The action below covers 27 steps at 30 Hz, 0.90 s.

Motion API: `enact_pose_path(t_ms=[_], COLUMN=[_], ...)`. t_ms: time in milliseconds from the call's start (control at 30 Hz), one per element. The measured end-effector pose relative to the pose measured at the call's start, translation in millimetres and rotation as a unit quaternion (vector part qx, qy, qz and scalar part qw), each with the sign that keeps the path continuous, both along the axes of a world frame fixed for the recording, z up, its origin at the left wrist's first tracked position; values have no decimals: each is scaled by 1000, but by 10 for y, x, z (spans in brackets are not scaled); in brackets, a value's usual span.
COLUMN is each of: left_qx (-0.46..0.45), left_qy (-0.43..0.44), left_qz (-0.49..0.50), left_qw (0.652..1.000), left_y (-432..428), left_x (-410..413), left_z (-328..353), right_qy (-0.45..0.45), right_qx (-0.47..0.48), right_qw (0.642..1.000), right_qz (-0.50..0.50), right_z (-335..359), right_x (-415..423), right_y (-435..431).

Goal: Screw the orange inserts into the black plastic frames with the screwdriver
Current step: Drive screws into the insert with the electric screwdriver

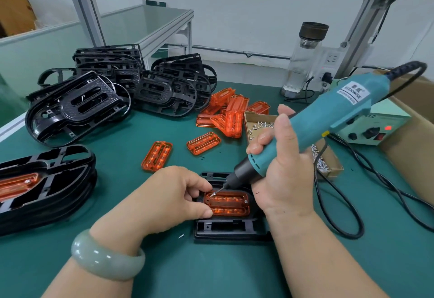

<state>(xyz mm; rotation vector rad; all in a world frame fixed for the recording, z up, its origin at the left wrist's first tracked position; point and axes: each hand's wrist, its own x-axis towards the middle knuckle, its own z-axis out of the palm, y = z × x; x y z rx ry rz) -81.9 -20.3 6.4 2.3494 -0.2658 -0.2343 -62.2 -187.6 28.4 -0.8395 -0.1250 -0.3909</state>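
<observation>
A black plastic frame [225,228] lies on the green mat near me with an orange insert [229,203] seated in it. My left hand [169,199] curls over the insert's left end, fingertips holding a small screw at its top-left corner. My right hand [281,168] grips a teal electric screwdriver [328,119], tilted, its bit tip on that screw. A second screw sits at the insert's right end. Loose orange inserts [225,114] lie further back.
Piles of black frames [112,90] fill the back left; a stack with inserts fitted [35,187] is at the left edge. A cardboard tray of screws [263,126], a power supply box [375,128], a glass bottle [303,60] and a trailing cable [340,203] are on the right. One loose screw [180,236] lies on the mat.
</observation>
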Motion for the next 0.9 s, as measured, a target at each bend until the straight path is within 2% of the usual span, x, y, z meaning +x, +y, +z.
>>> enact_pose_path(t_ms=[600,900], left_qx=[-1,9], left_qy=[-6,-16], left_qz=[-8,-10], left_qw=[1000,1000], left_y=[-10,-8], left_x=[1,4], left_z=[-3,-4], right_qy=[-52,-95], right_qx=[-113,-158], right_qw=[992,981], right_qz=[15,62], right_z=[-8,37], right_x=[14,-22], right_y=[114,142])
